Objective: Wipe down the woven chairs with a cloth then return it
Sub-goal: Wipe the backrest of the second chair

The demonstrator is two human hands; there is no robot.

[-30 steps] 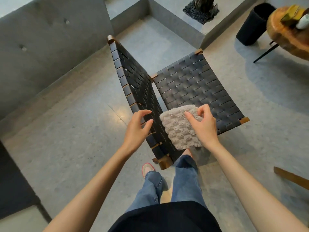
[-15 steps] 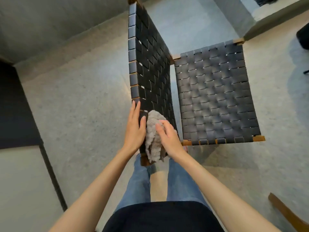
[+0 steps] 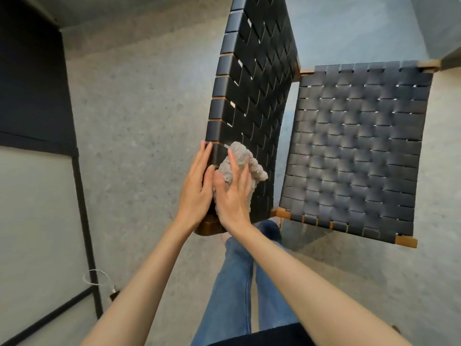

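Note:
A chair of black woven straps on a wooden frame stands before me, its backrest (image 3: 252, 78) upright on the left and its seat (image 3: 356, 148) to the right. A grey fluffy cloth (image 3: 240, 161) is bunched against the near end of the backrest. My right hand (image 3: 233, 193) presses the cloth onto the straps with straight, spread fingers. My left hand (image 3: 197, 188) lies flat with straight fingers against the outer side of the same backrest end, close beside the right hand.
Grey concrete floor surrounds the chair. A dark metal-framed piece with a white panel (image 3: 37, 196) stands at the left, and a looped cable (image 3: 97, 280) lies by its post. My legs in blue jeans (image 3: 239, 283) stand right behind the backrest.
The cloth went from the seat's near edge to the backrest end. My view has moved closer and further over the backrest; both hands stay on it with the cloth.

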